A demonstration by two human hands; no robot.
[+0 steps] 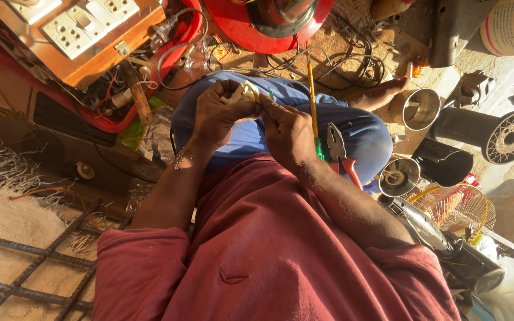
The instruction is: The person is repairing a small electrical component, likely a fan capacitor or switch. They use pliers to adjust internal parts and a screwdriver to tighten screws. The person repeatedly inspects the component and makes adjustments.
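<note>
My left hand (216, 116) and my right hand (287, 132) meet over my lap, both pinching a small cream-white electrical part (248, 91) between their fingertips. A bit of green shows at the part's right edge. Beside my right hand a yellow screwdriver with a green handle (312, 95) lies along my blue trousers (364, 134); I cannot tell whether the hand touches it. Pliers with red handles (337, 148) rest on the thigh just right of my right wrist.
A wooden board with white sockets and switches (90, 30) sits at the upper left, tangled wires (340, 59) and a red round base (233, 21) above. Metal cups (420, 108), a motor (510, 138) and a wire fan guard (453, 205) crowd the right. Rebar grid (31, 264) lower left.
</note>
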